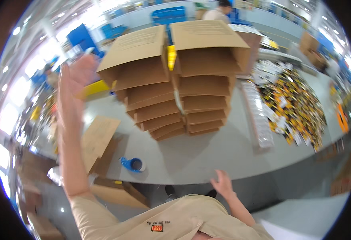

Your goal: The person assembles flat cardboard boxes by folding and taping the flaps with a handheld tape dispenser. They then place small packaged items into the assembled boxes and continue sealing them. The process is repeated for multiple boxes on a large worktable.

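Observation:
Two side-by-side stacks of cardboard boxes, a left stack (133,44) and a right stack (207,36), rise from the grey table (163,168). Their open sides face me. My left hand (83,72) is raised beside the upper left stack, smeared by motion. Whether it holds anything cannot be made out. Low by the table's front edge hangs my right hand (223,184), its fingers apart and nothing in them. A blue tape dispenser (133,164) lies on the table near the front, left of middle.
A folded cardboard piece (99,136) leans at the left of the table, and an open carton (117,192) stands below its edge. To the right lie a long clear-wrapped strip (257,114) and a heap of yellow-and-black packets (295,108). Beyond the stacks is another person (217,14).

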`<state>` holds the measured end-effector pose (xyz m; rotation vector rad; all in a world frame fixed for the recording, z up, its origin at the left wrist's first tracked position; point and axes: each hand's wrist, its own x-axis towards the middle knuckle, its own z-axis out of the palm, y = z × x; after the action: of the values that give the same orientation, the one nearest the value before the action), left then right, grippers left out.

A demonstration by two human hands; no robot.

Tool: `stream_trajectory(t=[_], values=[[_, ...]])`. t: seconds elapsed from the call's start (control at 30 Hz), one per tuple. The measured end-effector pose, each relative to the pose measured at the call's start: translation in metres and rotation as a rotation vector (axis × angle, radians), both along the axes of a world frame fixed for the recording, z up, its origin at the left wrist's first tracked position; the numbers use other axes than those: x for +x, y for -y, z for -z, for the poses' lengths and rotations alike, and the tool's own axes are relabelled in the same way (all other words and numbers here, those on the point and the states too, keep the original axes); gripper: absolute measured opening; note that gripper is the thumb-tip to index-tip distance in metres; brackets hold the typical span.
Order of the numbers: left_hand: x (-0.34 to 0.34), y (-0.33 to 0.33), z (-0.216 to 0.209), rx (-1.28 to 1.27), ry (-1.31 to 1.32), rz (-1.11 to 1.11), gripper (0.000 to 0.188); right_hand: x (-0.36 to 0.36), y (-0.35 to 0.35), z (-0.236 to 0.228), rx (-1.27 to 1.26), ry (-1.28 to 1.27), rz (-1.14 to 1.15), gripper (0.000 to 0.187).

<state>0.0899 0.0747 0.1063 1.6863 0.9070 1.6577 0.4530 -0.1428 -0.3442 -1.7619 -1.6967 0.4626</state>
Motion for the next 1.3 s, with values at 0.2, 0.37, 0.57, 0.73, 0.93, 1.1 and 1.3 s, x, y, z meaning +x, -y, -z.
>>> stream_trajectory(t=[0.2, 0.37, 0.57, 0.73, 0.93, 1.1, 1.3], values=[[0.111, 0.137, 0.109, -0.589, 0.629, 0.651, 0.098, 0.197, -0.059, -0.004, -0.005, 0.292, 0.292, 0.068], [0.150, 0.142, 0.133, -0.706, 0.705, 0.580, 0.099, 0.274, -0.144, -0.028, -0.190, 0.336, 0.494, 0.095], [0.181, 0.103, 0.215, -0.892, 0.404, 0.464, 0.082, 0.271, -0.168, -0.015, -0.534, 0.630, 0.377, 0.106], [0.228, 0.070, 0.277, -1.070, 0.098, 0.444, 0.064, 0.305, -0.178, -0.009, -0.490, 0.450, 0.444, 0.108], [0.243, 0.078, 0.317, -1.126, -0.031, 0.454, 0.064, 0.261, -0.172, -0.011, -0.481, 0.290, 0.506, 0.108], [0.286, 0.078, 0.398, -1.036, -0.382, 0.284, 0.067, 0.173, -0.124, -0.014, -0.446, 0.229, 0.482, 0.107], [0.404, 0.074, 0.486, -0.860, -0.651, 0.136, 0.074, 0.207, -0.085, -0.023, -0.543, 0.116, 0.071, 0.103]])
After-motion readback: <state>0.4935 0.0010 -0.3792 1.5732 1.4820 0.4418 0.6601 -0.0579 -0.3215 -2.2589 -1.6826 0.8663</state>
